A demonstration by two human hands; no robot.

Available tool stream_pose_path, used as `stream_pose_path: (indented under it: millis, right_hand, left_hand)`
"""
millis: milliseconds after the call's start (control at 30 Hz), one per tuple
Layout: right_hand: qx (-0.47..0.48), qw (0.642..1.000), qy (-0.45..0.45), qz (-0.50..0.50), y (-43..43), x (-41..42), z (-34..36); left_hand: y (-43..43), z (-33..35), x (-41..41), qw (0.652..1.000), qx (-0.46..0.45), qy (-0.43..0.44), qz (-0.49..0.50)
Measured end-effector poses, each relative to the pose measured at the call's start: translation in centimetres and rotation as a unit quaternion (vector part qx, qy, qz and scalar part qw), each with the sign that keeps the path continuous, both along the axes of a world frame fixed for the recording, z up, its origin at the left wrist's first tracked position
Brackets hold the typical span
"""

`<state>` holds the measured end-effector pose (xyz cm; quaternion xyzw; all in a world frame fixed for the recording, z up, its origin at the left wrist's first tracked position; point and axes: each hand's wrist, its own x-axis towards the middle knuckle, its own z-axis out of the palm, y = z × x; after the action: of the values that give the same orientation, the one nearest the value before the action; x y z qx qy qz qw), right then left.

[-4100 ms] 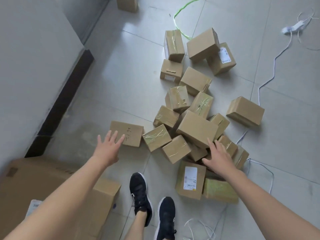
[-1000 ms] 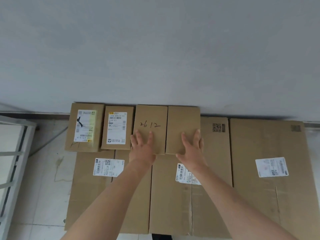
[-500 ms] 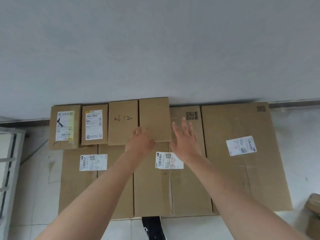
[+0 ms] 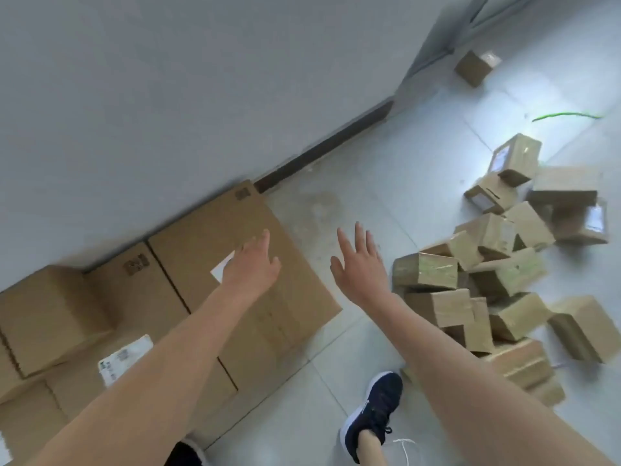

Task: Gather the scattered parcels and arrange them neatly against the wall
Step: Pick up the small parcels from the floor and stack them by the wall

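A heap of small brown cardboard parcels [image 4: 497, 264] lies scattered on the tiled floor at the right. Large flat boxes [image 4: 208, 237] lie along the grey wall [image 4: 168, 95] at the left, with a smaller parcel [image 4: 50, 314] on top at the far left. My left hand [image 4: 253, 264] hovers over the large box, fingers loosely spread, holding nothing. My right hand [image 4: 359, 267] is open with fingers apart above bare floor, just left of the heap. The frame is blurred by motion.
A lone parcel [image 4: 477, 67] sits far off by the wall corner. A green cord [image 4: 568, 115] lies on the floor at upper right. My dark shoe [image 4: 373, 415] stands on the tiles at the bottom, with a white cable [image 4: 405, 449] beside it.
My hands let go of the two parcels placed against the wall. My view has swung right, from the stacked boxes toward the scattered heap, and both empty hands moved with it.
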<state>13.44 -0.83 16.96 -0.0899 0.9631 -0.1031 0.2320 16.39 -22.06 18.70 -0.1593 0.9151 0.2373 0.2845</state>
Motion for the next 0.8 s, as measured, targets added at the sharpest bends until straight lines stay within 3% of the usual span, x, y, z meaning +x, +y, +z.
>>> stream_pose_path:
  millis: [233, 400, 600, 800]
  right_hand:
    - [0.052, 0.975, -0.069, -0.206, 28.5, 0.9, -0.2]
    - [0.056, 0.939, -0.132, -0.313, 41.9, 5.1, -1.9]
    - [0.031, 0.908, -0.193, -0.371, 45.9, 7.7, -7.0]
    - [0.006, 0.927, -0.190, -0.325, 42.7, 4.6, -14.6]
  left_hand:
    - [25.2, -1.6, -7.6, 0.984, 0.018, -0.003, -0.175]
    - [37.3, -4.8, -9.4, 0.959, -0.011, -0.044, -0.280]
    - [43.0, -9.9, -10.4, 0.921, -0.065, -0.066, -0.379]
    - [45.1, -17.3, -13.6, 0.892, -0.116, -0.060, -0.433]
